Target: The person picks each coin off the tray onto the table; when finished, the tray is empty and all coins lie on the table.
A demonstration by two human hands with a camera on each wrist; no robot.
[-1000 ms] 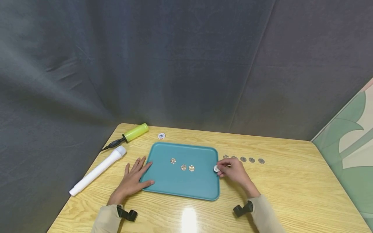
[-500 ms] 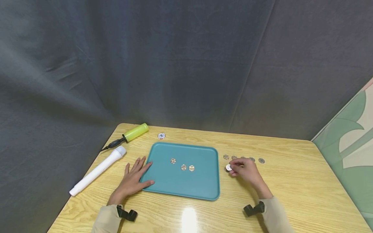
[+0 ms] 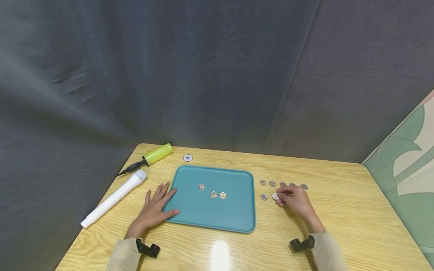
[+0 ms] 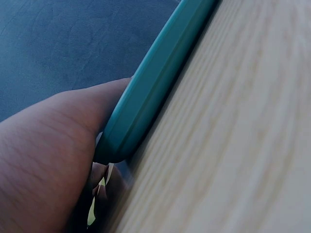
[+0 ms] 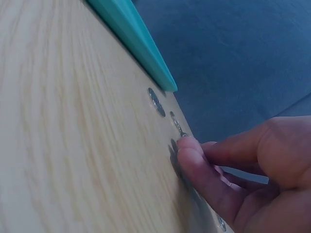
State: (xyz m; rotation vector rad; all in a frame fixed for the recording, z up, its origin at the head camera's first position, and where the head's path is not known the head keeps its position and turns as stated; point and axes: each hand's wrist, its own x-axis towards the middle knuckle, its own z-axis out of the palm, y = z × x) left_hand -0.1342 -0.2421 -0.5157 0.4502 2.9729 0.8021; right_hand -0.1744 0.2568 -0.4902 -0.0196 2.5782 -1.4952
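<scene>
A teal tray [image 3: 190, 214] lies mid-table with three coins [image 3: 213, 194] on it. My left hand [image 3: 154, 209] rests flat beside it, fingers straight, touching the tray's left edge [image 4: 146, 97]. Right of the tray a row of several coins [image 3: 272, 184] lies on the wood. Below that row one coin [image 3: 263, 197] lies alone. My right hand [image 3: 292, 200] is just right of it, thumb and forefinger pinching another coin [image 3: 275, 196] down at the table surface. In the right wrist view the curled fingertips [image 5: 187, 148] press on the wood near two lying coins [image 5: 155, 102].
A white tube [image 3: 113, 198] and a yellow-green cylinder [image 3: 157, 153] with a black hose lie at the left. A round chip [image 3: 188, 158] sits behind the tray. A dark curtain hangs behind the table [image 3: 356, 210].
My right hand moved right from the tray's right edge to the wood below the coin row, pinching a coin. One coin now lies alone there. The left hand stayed still.
</scene>
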